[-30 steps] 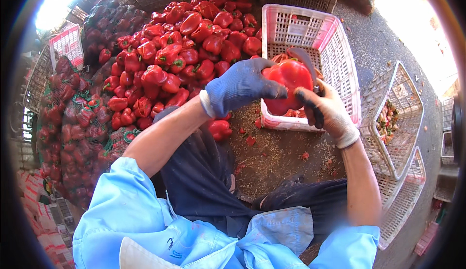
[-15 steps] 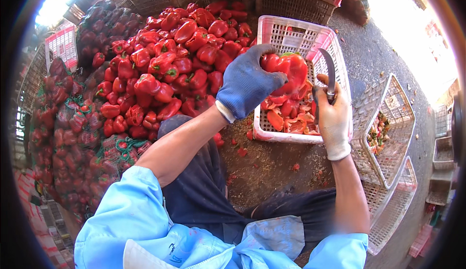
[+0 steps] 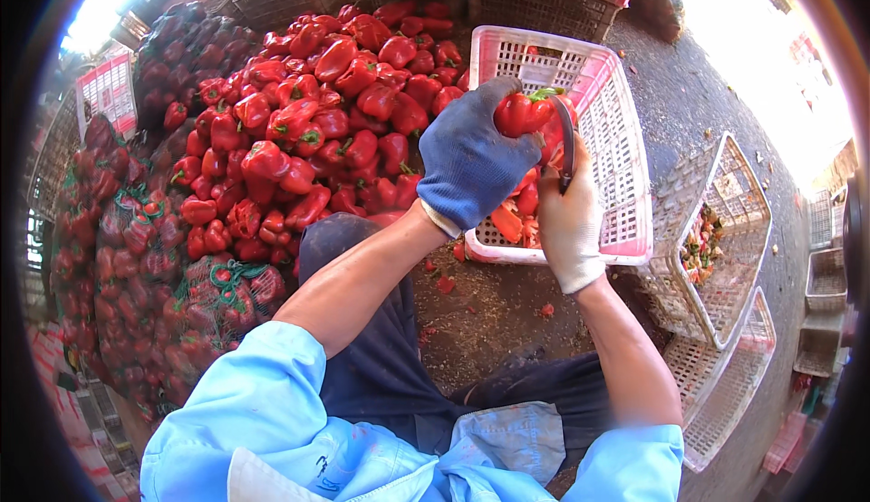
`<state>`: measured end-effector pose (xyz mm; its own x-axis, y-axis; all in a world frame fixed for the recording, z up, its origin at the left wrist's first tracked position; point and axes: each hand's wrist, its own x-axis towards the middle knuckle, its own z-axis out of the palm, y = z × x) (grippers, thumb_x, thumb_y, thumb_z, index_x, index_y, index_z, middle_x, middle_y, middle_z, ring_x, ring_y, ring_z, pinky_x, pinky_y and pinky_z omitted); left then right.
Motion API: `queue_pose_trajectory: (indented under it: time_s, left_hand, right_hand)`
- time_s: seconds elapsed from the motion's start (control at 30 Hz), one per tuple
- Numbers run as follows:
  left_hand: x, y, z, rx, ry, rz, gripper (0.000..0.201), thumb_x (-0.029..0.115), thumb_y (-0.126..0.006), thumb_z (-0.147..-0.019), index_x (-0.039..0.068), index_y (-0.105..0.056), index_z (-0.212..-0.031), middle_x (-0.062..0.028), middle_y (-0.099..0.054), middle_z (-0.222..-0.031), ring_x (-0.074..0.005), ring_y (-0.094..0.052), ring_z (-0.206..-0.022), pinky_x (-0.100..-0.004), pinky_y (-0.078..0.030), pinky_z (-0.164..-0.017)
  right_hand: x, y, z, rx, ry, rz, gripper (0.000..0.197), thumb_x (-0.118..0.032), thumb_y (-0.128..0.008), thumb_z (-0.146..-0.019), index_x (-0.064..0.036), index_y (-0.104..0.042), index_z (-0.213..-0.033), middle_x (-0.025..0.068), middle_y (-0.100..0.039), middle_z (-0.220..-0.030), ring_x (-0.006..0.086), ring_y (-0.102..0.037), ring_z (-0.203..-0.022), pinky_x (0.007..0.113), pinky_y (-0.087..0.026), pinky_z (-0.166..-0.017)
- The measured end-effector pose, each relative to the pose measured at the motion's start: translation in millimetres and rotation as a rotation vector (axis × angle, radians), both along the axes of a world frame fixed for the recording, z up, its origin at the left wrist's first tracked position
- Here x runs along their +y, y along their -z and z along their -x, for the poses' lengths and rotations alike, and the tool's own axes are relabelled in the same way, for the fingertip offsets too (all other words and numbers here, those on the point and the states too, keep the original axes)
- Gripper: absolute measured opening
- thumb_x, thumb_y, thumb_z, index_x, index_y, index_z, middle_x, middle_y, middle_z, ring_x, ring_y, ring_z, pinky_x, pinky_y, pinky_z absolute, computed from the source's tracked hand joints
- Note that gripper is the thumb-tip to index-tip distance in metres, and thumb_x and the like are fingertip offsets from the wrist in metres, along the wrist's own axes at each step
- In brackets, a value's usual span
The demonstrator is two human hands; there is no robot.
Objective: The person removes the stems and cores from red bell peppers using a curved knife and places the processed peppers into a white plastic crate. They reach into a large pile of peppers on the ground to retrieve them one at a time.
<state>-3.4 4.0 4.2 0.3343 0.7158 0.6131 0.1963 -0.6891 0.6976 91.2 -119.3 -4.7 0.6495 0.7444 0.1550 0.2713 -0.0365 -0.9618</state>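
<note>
On floor (image 3: 507,307), at crate (image 3: 625,167) of cut peppers (image 3: 506,221) with basket (image 3: 669,266) of scraps (image 3: 702,246) right of it, gripping pepper (image 3: 517,114) with left fingers (image 3: 498,92), knife (image 3: 569,139) with right fingers (image 3: 550,190).

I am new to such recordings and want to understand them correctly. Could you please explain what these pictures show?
There is no machine here: these are a person's own gloved hands. Every picture comes from one wide fisheye camera worn on the head, looking down, so straight edges bend. The left hand, in a blue glove, holds a red pepper. The right hand, in a pale glove, holds a curved knife beside the pepper; whether it is cutting is unclear. Below them, a pink and white crate holds pepper pieces. To the left lie a pile of red peppers and filled mesh bags.
</note>
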Motion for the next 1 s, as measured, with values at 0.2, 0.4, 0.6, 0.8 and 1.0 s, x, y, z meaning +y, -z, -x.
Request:
queue_pose_trajectory:
  time_s: [0.2, 0.4, 0.6, 0.8, 1.0]
  left_hand:
    - [0, 12, -3, -0.157, 0.083, 0.476, 0.054, 0.029, -0.087, -0.077, 0.007, -0.071, -0.123, -0.0127, -0.079, -0.104, -0.0250, -0.078, -0.090, -0.0350, -0.061, -0.082]
    - [-6, 10, -7, -0.067, 0.024, 0.394, 0.052, 0.028, -0.088, -0.078, 0.006, -0.072, -0.123, -0.0080, -0.079, -0.098, -0.0197, -0.076, -0.083, -0.0326, -0.060, -0.080]
    - [-1, 14, -19, -0.164, 0.023, 0.338, 0.048, 0.025, -0.087, -0.082, 0.004, -0.071, -0.122, -0.0063, -0.077, -0.097, -0.0146, -0.073, -0.083, -0.0320, -0.060, -0.079]
    - [30, -13, -16, -0.593, 0.115, 0.895, 0.051, 0.009, -0.082, -0.089, -0.008, -0.062, -0.133, -0.0137, -0.075, -0.109, -0.0164, -0.072, -0.090, -0.0291, -0.059, -0.082]
    - [32, -2, -7, -0.453, 0.089, 0.908, 0.053, 0.013, -0.083, -0.087, -0.008, -0.064, -0.132, -0.0146, -0.074, -0.112, -0.0161, -0.071, -0.093, -0.0284, -0.058, -0.085]
  right_hand:
    - [0, 8, -2, 0.032, -0.004, 0.264, 0.045, -0.011, -0.060, -0.097, 0.0007, -0.054, -0.140, 0.0283, -0.073, -0.096, 0.0451, -0.073, -0.090, 0.051, -0.056, -0.080]
    - [-4, 8, -4, -0.061, -0.056, 0.338, 0.035, -0.010, -0.060, -0.098, 0.0022, -0.059, -0.130, 0.0230, -0.072, -0.085, 0.0358, -0.074, -0.078, 0.046, -0.057, -0.072]
    - [5, 32, -6, -0.114, -0.020, 0.190, 0.020, -0.012, -0.061, -0.099, 0.0019, -0.062, -0.114, 0.0186, -0.070, -0.074, 0.0278, -0.070, -0.059, 0.042, -0.055, -0.056]
    - [-19, 64, -4, -0.191, -0.167, 0.533, 0.026, -0.021, -0.067, -0.097, 0.0024, -0.072, -0.109, 0.0211, -0.074, -0.086, 0.0322, -0.073, -0.079, 0.044, -0.057, -0.076]
    - [-6, 3, -49, 0.247, -0.012, 0.200, 0.035, -0.035, -0.069, -0.105, -0.0051, -0.069, -0.124, 0.0019, -0.064, -0.073, 0.0071, -0.053, -0.049, 0.026, -0.041, -0.042]
